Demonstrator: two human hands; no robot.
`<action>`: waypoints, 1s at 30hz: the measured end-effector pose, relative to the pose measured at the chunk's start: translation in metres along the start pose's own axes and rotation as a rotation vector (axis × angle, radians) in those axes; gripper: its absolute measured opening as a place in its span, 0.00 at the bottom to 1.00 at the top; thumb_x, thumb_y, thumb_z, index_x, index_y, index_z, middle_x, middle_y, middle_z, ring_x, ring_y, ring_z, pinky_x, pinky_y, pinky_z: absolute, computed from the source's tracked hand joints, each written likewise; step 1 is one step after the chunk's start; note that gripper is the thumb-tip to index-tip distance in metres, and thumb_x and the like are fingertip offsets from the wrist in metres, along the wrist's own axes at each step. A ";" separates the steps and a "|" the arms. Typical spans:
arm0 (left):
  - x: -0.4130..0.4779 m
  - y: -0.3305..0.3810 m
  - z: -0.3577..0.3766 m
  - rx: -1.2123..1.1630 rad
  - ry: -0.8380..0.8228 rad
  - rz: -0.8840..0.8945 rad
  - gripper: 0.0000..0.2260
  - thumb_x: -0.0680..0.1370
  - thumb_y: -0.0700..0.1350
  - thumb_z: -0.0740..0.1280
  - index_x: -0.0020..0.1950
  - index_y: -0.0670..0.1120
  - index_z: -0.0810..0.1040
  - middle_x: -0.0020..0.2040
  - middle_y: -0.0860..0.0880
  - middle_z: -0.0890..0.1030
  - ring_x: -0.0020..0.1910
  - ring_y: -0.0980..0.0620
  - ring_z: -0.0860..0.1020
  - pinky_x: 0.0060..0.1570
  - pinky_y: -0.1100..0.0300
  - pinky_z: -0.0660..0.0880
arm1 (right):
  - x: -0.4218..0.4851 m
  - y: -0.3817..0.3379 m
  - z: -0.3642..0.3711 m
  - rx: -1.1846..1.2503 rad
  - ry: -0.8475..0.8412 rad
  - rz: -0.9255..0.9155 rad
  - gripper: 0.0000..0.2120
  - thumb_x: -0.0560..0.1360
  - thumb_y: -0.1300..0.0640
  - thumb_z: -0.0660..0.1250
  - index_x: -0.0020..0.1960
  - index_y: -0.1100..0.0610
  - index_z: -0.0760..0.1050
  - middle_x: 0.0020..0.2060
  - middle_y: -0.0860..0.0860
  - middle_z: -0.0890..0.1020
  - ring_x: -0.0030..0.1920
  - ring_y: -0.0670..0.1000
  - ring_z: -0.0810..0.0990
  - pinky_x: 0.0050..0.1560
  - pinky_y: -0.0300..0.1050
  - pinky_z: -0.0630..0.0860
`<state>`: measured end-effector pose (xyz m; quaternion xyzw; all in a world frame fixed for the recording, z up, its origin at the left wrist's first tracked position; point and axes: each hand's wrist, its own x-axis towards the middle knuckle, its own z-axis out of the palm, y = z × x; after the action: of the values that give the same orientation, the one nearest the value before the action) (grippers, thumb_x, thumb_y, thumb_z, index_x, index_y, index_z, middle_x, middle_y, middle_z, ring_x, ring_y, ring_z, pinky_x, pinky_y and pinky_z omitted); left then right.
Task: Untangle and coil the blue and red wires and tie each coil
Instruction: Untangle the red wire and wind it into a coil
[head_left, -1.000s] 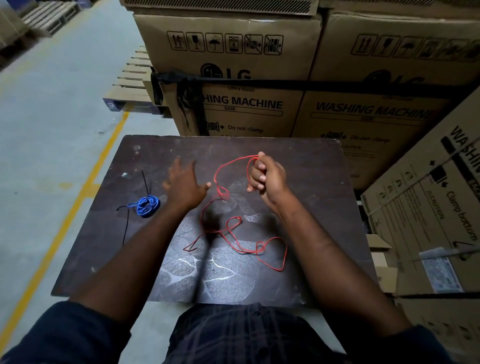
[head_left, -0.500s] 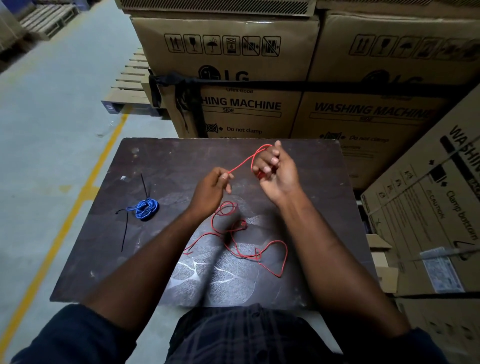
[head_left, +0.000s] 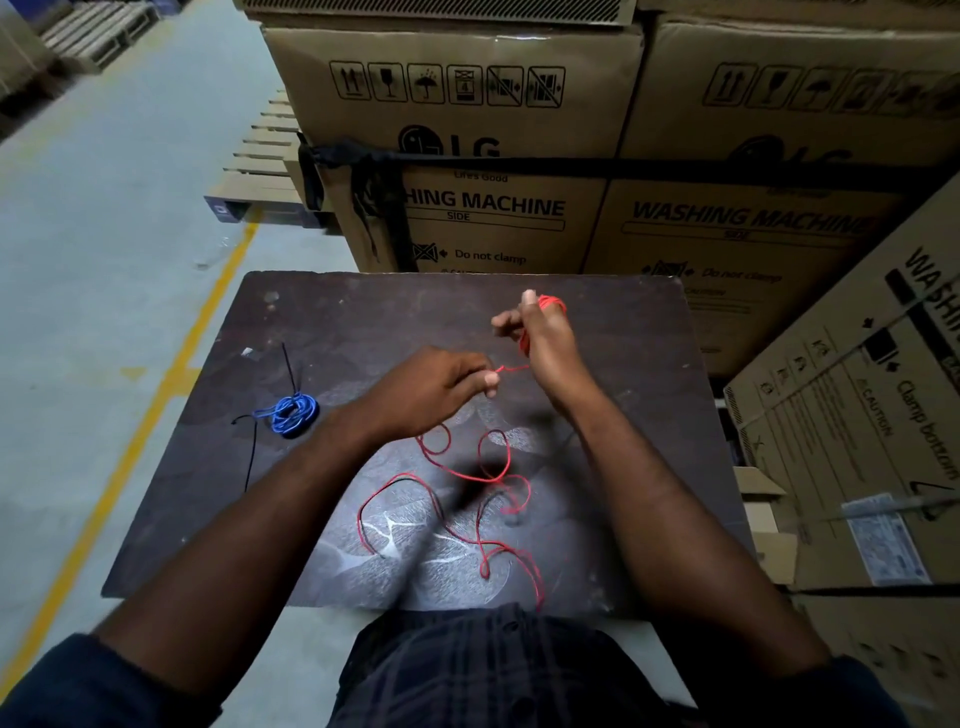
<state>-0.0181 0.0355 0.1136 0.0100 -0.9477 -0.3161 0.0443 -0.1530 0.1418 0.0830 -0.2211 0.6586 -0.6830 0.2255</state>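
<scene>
The red wire (head_left: 488, 475) lies in loose loops on the dark table (head_left: 337, 332) in front of me. Several turns of it are wound round the fingers of my right hand (head_left: 545, 335), which is raised over the far middle of the table. My left hand (head_left: 441, 387) pinches the red strand just left of the right hand, and a short taut length runs between them. The blue wire (head_left: 290, 413) sits coiled at the table's left side, with a black tie (head_left: 291, 366) through it.
Large cardboard washing machine boxes (head_left: 467, 156) stand stacked just behind the table, with more boxes (head_left: 857, 415) on the right. To the left is grey concrete floor with a yellow line (head_left: 156, 395) and wooden pallets (head_left: 260, 161).
My left hand has gone from open over the table to pinching the red strand close to my right hand. More red wire is wound on the right hand, and the loose loops have shifted.
</scene>
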 end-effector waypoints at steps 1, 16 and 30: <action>0.000 -0.003 -0.003 0.003 0.022 -0.001 0.12 0.81 0.53 0.59 0.44 0.51 0.79 0.34 0.56 0.77 0.34 0.62 0.74 0.38 0.63 0.69 | -0.005 -0.002 -0.001 -0.029 -0.067 -0.012 0.20 0.83 0.52 0.51 0.39 0.59 0.73 0.36 0.57 0.80 0.37 0.46 0.79 0.42 0.35 0.74; -0.001 -0.042 -0.010 -0.057 0.320 -0.265 0.10 0.79 0.50 0.65 0.39 0.50 0.77 0.29 0.48 0.77 0.28 0.56 0.73 0.32 0.62 0.67 | -0.032 -0.015 -0.004 0.540 -0.694 0.459 0.25 0.83 0.47 0.49 0.29 0.52 0.63 0.17 0.46 0.59 0.17 0.45 0.59 0.22 0.38 0.66; -0.030 -0.036 0.039 -0.419 0.143 -0.358 0.12 0.82 0.47 0.61 0.40 0.51 0.78 0.23 0.56 0.71 0.23 0.61 0.66 0.28 0.67 0.63 | 0.021 -0.048 -0.032 1.111 0.202 0.201 0.20 0.84 0.48 0.49 0.37 0.54 0.66 0.23 0.47 0.72 0.24 0.48 0.70 0.40 0.47 0.77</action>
<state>0.0083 0.0316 0.0589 0.1902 -0.8394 -0.5061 0.0554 -0.1896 0.1564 0.1302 0.0607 0.2369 -0.9195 0.3077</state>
